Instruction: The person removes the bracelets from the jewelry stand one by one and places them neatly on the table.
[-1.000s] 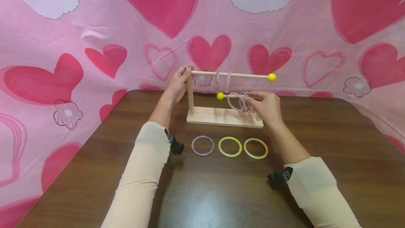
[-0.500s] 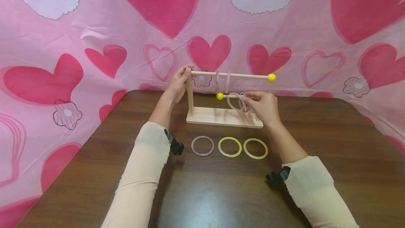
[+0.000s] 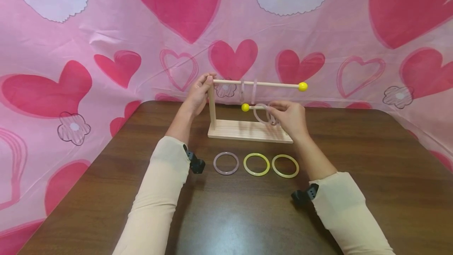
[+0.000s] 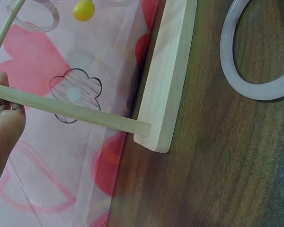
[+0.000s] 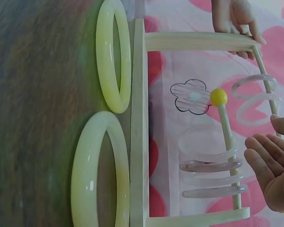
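A wooden bangle stand (image 3: 247, 131) has two rods with yellow ball ends. My left hand (image 3: 199, 94) grips the top of its left post (image 4: 71, 111), thumb on the near side. Two pale bangles (image 3: 254, 91) hang on the upper rod. Several translucent pinkish bangles (image 5: 210, 191) hang on the lower rod (image 5: 227, 125). Beside the foremost of these is my right hand (image 3: 291, 118); in the right wrist view its thumb and fingers stand apart with nothing visible between them. Whether the fingertips touch that bangle I cannot tell.
In front of the stand, a mauve bangle (image 3: 226, 163), a bright yellow bangle (image 3: 256, 164) and a pale yellow bangle (image 3: 285, 166) lie flat in a row on the brown table (image 3: 226, 215). Behind hangs a pink heart-patterned cloth (image 3: 152, 23).
My right hand has shifted slightly left along the lower rod, toward its yellow ball. The left hand keeps its grip on the post, and the bangles on the table have not moved.
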Demonstrator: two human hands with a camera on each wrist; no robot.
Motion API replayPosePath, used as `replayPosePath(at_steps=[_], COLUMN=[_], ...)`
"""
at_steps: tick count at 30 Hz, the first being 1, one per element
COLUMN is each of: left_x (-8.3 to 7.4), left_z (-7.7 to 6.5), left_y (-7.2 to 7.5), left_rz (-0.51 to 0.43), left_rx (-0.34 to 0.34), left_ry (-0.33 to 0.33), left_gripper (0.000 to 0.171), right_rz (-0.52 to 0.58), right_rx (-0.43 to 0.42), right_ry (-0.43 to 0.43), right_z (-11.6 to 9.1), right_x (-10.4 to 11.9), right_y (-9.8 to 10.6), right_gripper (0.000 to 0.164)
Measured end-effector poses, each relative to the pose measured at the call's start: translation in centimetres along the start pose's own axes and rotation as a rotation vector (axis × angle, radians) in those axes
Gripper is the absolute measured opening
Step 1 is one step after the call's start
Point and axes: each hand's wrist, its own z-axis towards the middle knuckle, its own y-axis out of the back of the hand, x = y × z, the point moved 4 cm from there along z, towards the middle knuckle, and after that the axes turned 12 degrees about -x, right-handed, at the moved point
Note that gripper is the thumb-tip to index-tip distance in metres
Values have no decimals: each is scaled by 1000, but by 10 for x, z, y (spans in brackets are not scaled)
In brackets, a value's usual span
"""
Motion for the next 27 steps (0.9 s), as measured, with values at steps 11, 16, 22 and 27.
replayPosePath(at_steps=[11, 16, 22, 27], left_x=[1, 1, 1, 1], left_z=[1, 1, 1, 1], left_y=[1, 0, 0, 0], left_rz=[2, 5, 0, 6], left_rx=[-5, -8, -9, -14], left_ry=[-6, -4, -6, 0], left_gripper=[13, 14, 15, 14], right_rz=[1, -2, -57, -101], right_rx=[25, 36, 30, 31], right_ry=[24, 3, 10, 7], right_z=[3, 5, 8, 11], right_x=[9, 12, 18, 21], right_y=[-12, -14, -19, -24], right_gripper=[26, 29, 33, 36])
